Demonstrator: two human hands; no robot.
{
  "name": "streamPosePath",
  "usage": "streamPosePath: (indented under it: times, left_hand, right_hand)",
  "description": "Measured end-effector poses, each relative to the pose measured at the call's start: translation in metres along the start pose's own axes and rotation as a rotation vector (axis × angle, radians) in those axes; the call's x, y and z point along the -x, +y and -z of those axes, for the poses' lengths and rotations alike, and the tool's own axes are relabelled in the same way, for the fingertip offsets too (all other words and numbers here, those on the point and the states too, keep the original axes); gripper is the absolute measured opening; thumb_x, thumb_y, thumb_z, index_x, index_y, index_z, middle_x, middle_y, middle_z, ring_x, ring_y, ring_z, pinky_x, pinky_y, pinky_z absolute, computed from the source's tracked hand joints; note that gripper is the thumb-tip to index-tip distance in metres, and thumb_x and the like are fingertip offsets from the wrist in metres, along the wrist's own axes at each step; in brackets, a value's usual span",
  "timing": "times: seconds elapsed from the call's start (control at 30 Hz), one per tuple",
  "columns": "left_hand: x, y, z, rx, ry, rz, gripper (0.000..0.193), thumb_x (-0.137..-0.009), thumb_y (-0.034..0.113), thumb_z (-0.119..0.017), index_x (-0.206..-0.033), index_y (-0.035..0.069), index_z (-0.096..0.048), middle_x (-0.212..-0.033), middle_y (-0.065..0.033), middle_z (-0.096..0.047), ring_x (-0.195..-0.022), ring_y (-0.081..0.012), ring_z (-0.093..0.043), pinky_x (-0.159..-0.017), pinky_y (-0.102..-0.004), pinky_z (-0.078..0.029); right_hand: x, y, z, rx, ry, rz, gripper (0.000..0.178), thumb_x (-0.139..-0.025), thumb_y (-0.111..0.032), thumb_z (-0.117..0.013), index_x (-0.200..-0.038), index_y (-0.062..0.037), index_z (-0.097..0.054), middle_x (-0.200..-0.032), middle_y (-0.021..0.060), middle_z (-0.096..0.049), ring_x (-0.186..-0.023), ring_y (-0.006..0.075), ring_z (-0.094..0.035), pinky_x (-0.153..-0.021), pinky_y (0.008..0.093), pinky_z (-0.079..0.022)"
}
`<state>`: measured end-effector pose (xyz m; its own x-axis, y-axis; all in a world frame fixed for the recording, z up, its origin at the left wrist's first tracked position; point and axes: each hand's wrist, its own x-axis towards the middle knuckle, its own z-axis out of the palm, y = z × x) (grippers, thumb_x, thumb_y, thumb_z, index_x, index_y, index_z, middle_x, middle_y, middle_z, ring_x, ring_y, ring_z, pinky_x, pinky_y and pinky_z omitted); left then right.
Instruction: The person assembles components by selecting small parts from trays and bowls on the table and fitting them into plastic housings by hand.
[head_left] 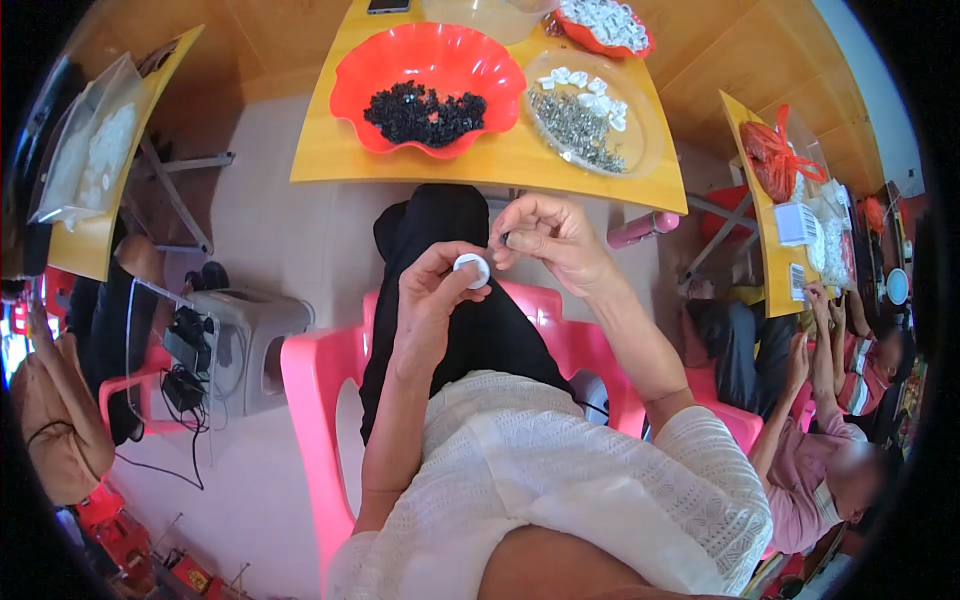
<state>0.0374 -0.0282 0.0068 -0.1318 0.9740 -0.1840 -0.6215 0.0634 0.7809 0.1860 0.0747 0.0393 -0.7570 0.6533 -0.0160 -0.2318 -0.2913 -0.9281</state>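
Above my lap, my left hand [437, 292] pinches a small round white plastic piece [472, 270] between thumb and fingers. Close to its right, my right hand [548, 243] holds a tiny dark piece [505, 239] at its fingertips, apart from the white one. Too little of the dark piece shows to tell its kind. On the yellow table [400, 172] ahead stands a red scalloped bowl [350, 85] with a heap of small black parts [425, 115]. To its right, a clear round tray [650, 150] holds small silvery metal parts [580, 130] and several white pieces [600, 100].
A red dish of white parts [605, 25], a clear tub [490, 18] and a phone [388, 5] sit at the table's far side. A pink bottle [643, 229] is below its edge. Co-workers sit at side tables. A grey stool [245, 340] and cables lie left.
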Motion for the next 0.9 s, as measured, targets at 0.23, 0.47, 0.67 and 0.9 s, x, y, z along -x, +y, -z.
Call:
streamPosePath:
  times: [0.23,0.47,0.67,0.9]
  left_hand:
    - [0.007,0.001,-0.015,-0.078,0.049,-0.006,0.011,-0.081,0.007,-0.058,-0.092,0.005,-0.062,-0.075,0.0005,-0.060,-0.063,-0.0042,-0.052,-0.057,-0.0167,-0.039]
    - [0.011,-0.001,-0.014,-0.144,0.060,0.012,0.011,-0.081,0.010,-0.061,-0.091,0.006,-0.064,-0.073,0.0013,-0.060,-0.059,-0.0029,-0.050,-0.053,-0.0161,-0.038]
    - [0.012,-0.003,-0.011,-0.069,0.022,0.081,0.011,-0.081,0.013,-0.064,-0.090,0.007,-0.064,-0.071,0.0021,-0.060,-0.058,-0.0020,-0.051,-0.050,-0.0150,-0.038]
    - [0.009,-0.004,-0.004,0.047,0.010,0.076,0.008,-0.083,0.013,-0.062,-0.088,0.008,-0.059,-0.071,0.0019,-0.058,-0.057,-0.0036,-0.051,-0.051,-0.0163,-0.039]
  right_hand:
    - [0.005,-0.002,0.002,0.206,-0.058,0.079,0.009,-0.081,-0.003,-0.060,-0.089,0.0008,-0.060,-0.086,0.0042,-0.057,-0.077,0.0095,-0.055,-0.068,0.0209,-0.046]
    - [0.004,-0.004,0.003,0.168,-0.192,-0.071,0.010,-0.074,-0.006,-0.066,-0.080,-0.0003,-0.061,-0.085,0.0012,-0.046,-0.078,0.0085,-0.048,-0.070,0.0208,-0.038]
    - [0.003,0.004,0.007,0.153,-0.216,-0.083,0.012,-0.074,-0.007,-0.066,-0.082,-0.0005,-0.062,-0.083,0.0011,-0.047,-0.078,0.0088,-0.049,-0.070,0.0208,-0.040]
    - [0.004,0.016,-0.002,0.043,-0.112,-0.084,0.010,-0.076,-0.005,-0.065,-0.084,-0.0005,-0.061,-0.087,0.0025,-0.050,-0.077,0.0078,-0.051,-0.067,0.0200,-0.041]
